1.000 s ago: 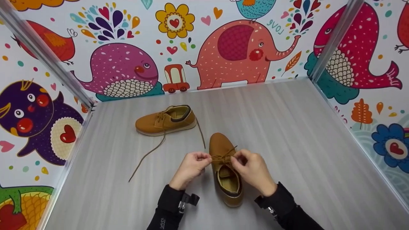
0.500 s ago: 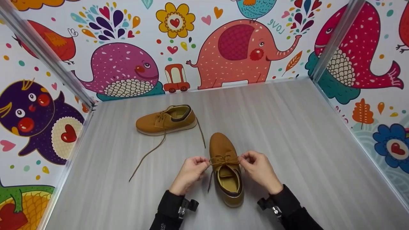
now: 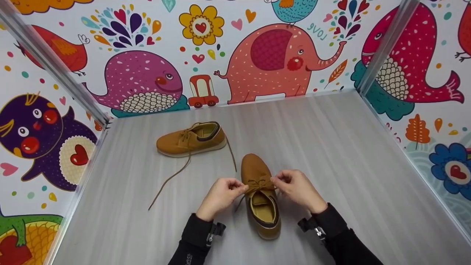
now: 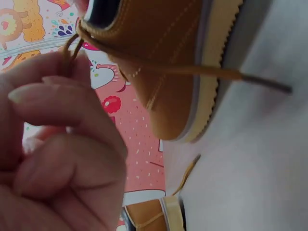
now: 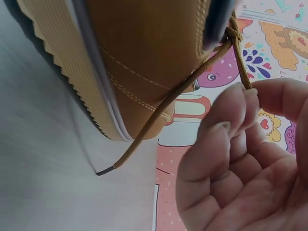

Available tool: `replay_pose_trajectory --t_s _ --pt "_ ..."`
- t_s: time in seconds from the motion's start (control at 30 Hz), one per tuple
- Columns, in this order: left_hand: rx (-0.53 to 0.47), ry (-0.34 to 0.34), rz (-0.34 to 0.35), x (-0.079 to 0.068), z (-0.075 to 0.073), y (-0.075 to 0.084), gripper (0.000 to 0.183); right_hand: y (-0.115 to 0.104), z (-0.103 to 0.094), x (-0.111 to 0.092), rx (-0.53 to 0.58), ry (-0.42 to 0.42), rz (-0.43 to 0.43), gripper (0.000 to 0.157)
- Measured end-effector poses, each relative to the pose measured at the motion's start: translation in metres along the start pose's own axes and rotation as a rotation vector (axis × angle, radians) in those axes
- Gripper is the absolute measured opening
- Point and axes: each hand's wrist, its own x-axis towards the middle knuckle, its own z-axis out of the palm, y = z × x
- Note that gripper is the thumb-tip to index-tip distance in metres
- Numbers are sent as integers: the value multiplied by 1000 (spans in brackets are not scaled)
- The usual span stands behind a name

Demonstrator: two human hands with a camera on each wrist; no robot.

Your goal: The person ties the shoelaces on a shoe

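A tan lace-up shoe [image 3: 254, 166] stands upright on the floor, toe pointing away, between my two hands. Its brown shoelace [image 4: 159, 67] is knotted into a bow over the tongue. My left hand [image 3: 220, 197] pinches one loop of the bow between thumb and fingertips, at the shoe's left side. On the other side, my right hand [image 3: 300, 192] pinches the opposite loop. A loose lace end hangs down each flank; the right one [image 5: 144, 127] shows its dark tip in the right wrist view. Fingertips partly cover both loops.
A second tan shoe [image 3: 173, 144] lies behind and to the left, toe pointing left. Its untied lace [image 3: 167, 183] trails across the grey wood-patterned floor [image 3: 342, 147]. Cartoon-printed walls [image 3: 206, 66] with metal corner strips enclose the back and sides.
The right hand first shifted outward, stretching the bow sideways. Since then both hands have come slightly inward with the loops, and the right hand is a little higher. The shoes stay put.
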Motion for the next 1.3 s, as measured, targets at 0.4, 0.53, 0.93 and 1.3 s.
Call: replay_pose_trajectory --t_s 0.4,0.53,0.93,1.3 --pt "61 121 -8 -7 -6 -11 21 15 5 -4 58 127 53 13" --pt "90 82 0 -6 -8 -11 21 16 3 0 19 10 43 27" --pt "221 177 140 -7 -10 -9 26 6 -7 9 52 16 -87 24" --pt "195 310 147 -21 -7 -23 23 23 -1 2 55 112 -53 26"
